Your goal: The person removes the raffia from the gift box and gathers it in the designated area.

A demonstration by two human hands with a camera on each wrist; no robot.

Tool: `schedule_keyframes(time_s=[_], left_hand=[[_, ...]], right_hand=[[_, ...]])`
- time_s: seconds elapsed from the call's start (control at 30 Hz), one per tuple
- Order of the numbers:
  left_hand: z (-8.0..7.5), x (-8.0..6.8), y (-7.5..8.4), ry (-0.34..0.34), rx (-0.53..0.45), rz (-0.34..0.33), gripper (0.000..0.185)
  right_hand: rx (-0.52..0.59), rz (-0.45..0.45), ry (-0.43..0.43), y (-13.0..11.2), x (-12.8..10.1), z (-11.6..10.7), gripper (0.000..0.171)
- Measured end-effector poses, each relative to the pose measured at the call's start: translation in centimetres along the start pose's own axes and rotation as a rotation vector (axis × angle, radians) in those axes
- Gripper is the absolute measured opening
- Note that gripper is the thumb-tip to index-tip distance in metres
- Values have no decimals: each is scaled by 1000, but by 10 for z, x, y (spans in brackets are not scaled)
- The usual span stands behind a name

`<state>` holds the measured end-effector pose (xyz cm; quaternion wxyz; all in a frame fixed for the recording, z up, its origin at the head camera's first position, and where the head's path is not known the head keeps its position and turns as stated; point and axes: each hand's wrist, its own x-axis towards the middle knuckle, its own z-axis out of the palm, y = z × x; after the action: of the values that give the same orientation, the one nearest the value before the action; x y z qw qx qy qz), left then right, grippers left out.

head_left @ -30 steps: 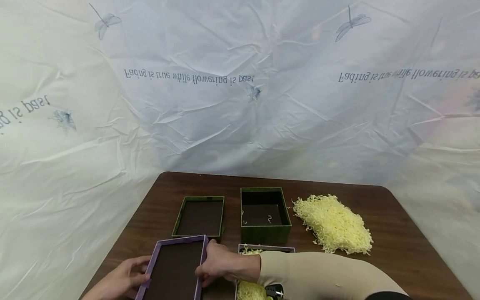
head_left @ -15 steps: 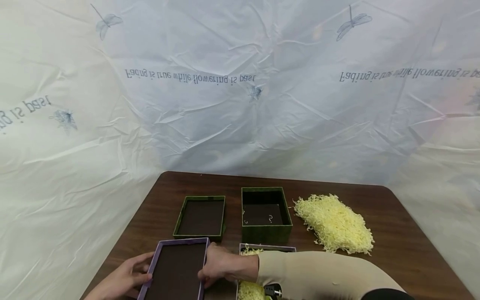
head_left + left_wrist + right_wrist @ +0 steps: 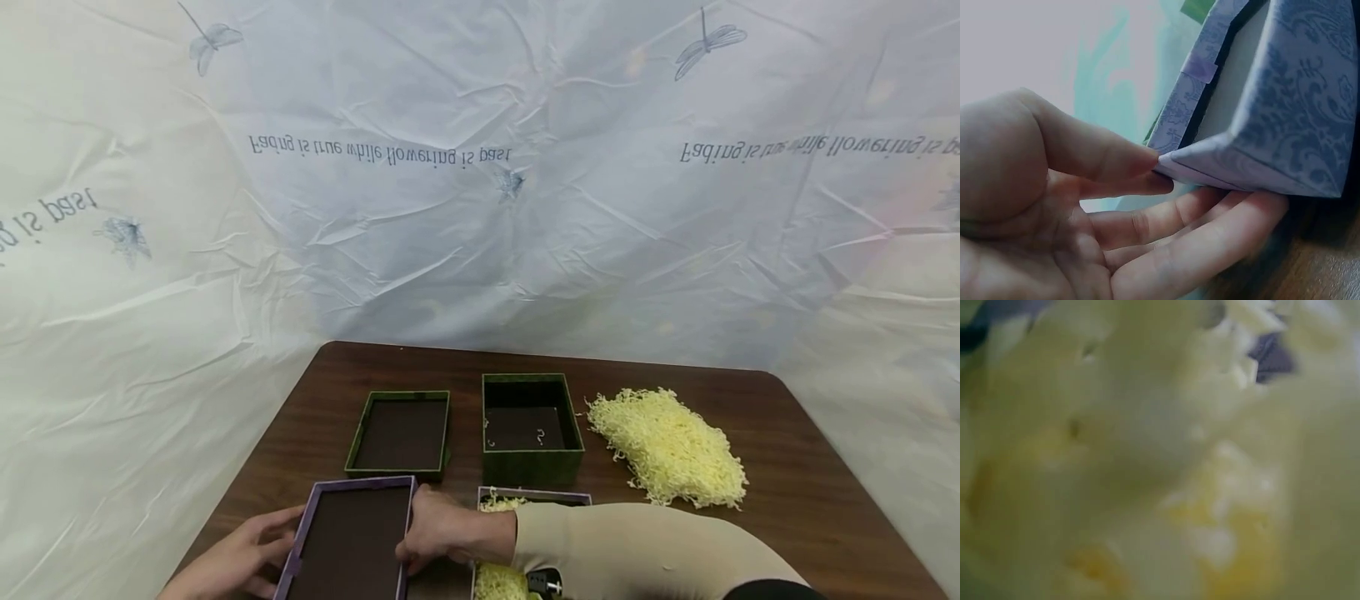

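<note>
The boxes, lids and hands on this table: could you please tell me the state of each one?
Purple lid: inside up, held at both sides.
Left hand: grips the lid's left edge.
Right hand: grips the lid's right edge.
Purple box: open, holding yellow shred.
Green box: open, nearly empty.
Green lid: off, lying inside up.
Shredded paper pile: loose on the table.

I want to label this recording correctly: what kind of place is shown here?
Probably a makeshift gift-packing station: a brown table against a hung printed sheet, with open green boxes and loose shredded paper.
</note>
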<state>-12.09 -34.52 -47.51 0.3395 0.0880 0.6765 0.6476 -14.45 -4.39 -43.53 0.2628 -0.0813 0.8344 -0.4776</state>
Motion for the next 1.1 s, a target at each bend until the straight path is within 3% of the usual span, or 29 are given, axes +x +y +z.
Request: schedule_keyframes(time_s=[0.17, 0.3, 0.5, 0.67, 0.9, 1.1], left_hand=[[0, 1, 0, 15, 37, 5, 66], [1, 2, -2, 47, 96, 12, 65], [2, 5, -3, 63, 136, -5, 65], [2, 7, -1, 66, 147, -9, 63], [4, 7, 1, 67, 143, -14, 61], [2, 7, -1, 93, 166, -7, 60]], right_hand=[[-3, 21, -1, -1, 0, -1, 48], [-49, 41, -29, 0, 1, -1, 41], [136, 125, -181, 3, 4, -3, 27], [216, 156, -236, 5, 5, -4, 25], [273, 162, -236, 7, 5, -2, 27], [264, 142, -167, 4, 1, -1, 27]])
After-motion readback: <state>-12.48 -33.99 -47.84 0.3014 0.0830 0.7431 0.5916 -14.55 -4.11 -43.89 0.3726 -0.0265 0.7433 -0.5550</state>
